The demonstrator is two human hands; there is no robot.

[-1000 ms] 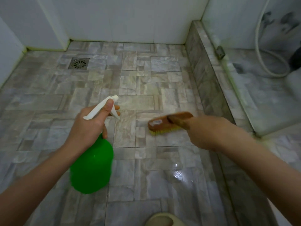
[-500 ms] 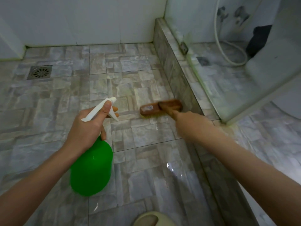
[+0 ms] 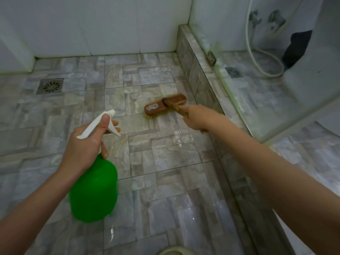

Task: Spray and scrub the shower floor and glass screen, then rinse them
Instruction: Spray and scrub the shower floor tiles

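left hand (image 3: pixel 86 144) gripping green spray bottle (image 3: pixel 93 192), lower left | right hand (image 3: pixel 197 119) clutching brush (image 3: pixel 163 105) handle, bristles on wet floor (image 3: pixel 165 181), center frame

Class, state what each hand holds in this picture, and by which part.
The left hand grips the green spray bottle at its neck, just under the white trigger head. The right hand grips the wooden scrub brush by its handle.

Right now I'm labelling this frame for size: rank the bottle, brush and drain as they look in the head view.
1. bottle, largest, though nearest the camera.
2. brush.
3. drain, somewhat smaller than the brush but farther off, so that pair is unsure.
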